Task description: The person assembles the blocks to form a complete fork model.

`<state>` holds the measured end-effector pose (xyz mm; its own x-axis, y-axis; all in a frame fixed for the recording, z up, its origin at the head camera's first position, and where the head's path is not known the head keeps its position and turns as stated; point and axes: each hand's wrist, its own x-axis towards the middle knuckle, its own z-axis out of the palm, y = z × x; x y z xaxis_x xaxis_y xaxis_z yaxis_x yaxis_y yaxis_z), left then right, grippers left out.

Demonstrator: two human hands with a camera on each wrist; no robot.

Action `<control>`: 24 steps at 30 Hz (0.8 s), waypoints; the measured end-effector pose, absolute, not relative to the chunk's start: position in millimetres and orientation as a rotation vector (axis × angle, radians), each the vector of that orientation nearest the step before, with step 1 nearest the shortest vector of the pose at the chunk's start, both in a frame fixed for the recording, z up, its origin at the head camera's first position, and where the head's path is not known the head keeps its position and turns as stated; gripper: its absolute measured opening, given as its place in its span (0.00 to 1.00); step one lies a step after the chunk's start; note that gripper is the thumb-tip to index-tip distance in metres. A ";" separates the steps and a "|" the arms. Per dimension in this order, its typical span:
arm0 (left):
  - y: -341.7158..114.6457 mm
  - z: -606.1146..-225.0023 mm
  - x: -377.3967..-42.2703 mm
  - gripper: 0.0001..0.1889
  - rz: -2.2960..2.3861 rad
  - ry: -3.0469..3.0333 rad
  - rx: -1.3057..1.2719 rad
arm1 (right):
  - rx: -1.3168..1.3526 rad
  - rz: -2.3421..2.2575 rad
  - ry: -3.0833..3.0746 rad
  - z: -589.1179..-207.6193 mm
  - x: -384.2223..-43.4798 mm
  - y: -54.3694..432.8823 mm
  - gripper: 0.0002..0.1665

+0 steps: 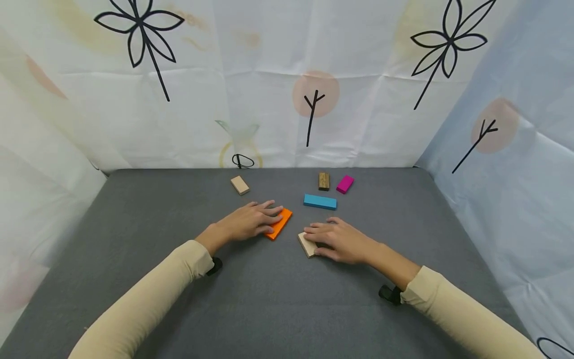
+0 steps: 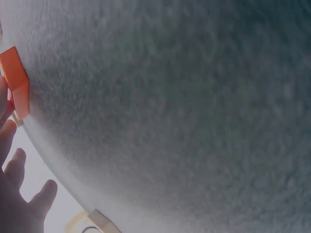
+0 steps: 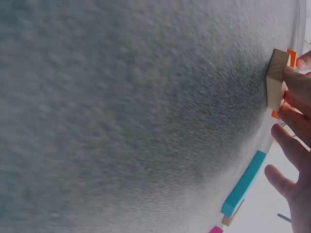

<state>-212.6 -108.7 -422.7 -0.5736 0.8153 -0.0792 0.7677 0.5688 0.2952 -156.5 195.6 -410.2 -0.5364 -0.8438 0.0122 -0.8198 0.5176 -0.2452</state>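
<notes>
An orange block (image 1: 283, 222) lies flat on the grey table, left of centre. My left hand (image 1: 246, 221) holds it with thumb and index finger, the other fingers spread out; in the left wrist view, part of the orange block (image 2: 15, 75) shows beside the fingertips. A pale wooden block (image 1: 307, 245) lies nearer and to the right. My right hand (image 1: 343, 242) pinches that block at its right end. The right wrist view shows thumb and finger on the wooden block (image 3: 277, 80), the remaining fingers apart from it. A gap separates the two held blocks.
Behind the right hand lies a long blue block (image 1: 320, 202). Farther back are a dark brown block (image 1: 324, 181) and a magenta block (image 1: 345, 184). Another pale wooden block (image 1: 239, 185) sits beyond the left hand. White patterned cloth (image 1: 264, 99) hangs along the table's back edge.
</notes>
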 end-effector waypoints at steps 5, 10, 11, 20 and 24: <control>-102.8 -425.8 -208.9 0.27 0.324 2.611 1.347 | -1.534 -0.345 2.667 -414.6 -150.4 198.0 0.28; -97.5 -429.0 -204.8 0.27 0.283 2.682 1.363 | -1.606 -0.342 2.693 -418.4 -144.6 198.4 0.25; -96.2 -429.4 -203.9 0.26 0.274 2.701 1.374 | -1.611 -0.340 2.696 -418.8 -143.5 198.2 0.25; -80.8 -429.4 -197.4 0.26 0.347 2.783 1.341 | -1.672 -0.324 2.717 -419.9 -135.2 194.1 0.24; -76.9 -428.3 -197.2 0.25 0.295 2.783 1.355 | -1.704 -0.280 2.726 -420.9 -132.4 191.8 0.25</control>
<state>-197.2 -76.9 -428.3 -0.6196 0.7831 0.0536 0.7769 0.6022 0.1836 -132.4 191.8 -420.9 -0.4398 -0.8830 0.1637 -0.8979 0.4284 -0.1014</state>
